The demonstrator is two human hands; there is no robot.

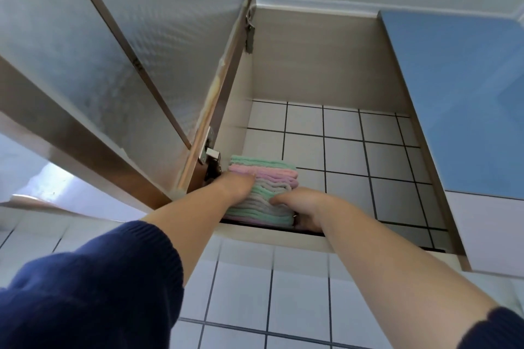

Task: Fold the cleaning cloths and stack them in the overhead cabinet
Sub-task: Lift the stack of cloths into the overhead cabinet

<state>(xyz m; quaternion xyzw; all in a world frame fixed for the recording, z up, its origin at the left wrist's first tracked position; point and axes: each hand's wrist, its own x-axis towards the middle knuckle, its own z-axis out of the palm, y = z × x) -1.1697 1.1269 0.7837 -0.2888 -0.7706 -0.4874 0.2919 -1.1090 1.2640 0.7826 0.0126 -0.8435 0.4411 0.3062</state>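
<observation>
A soft, ribbed stack of folded cloths (263, 190) in mint, pink, lilac and grey is seen at the front left corner of the overhead cabinet (326, 65), beside the lower hinge (211, 157). It is held between both hands: the left hand (236, 185) is pressed against its left side, the right hand (302, 208) is wrapped round its lower right corner. Most fingers are hidden behind the cloth. The frosted-glass door (113, 51) is cut off at the frame's edge.

Both hands, left (236, 185) and right (304, 208), reach upward, fingers curled.
</observation>
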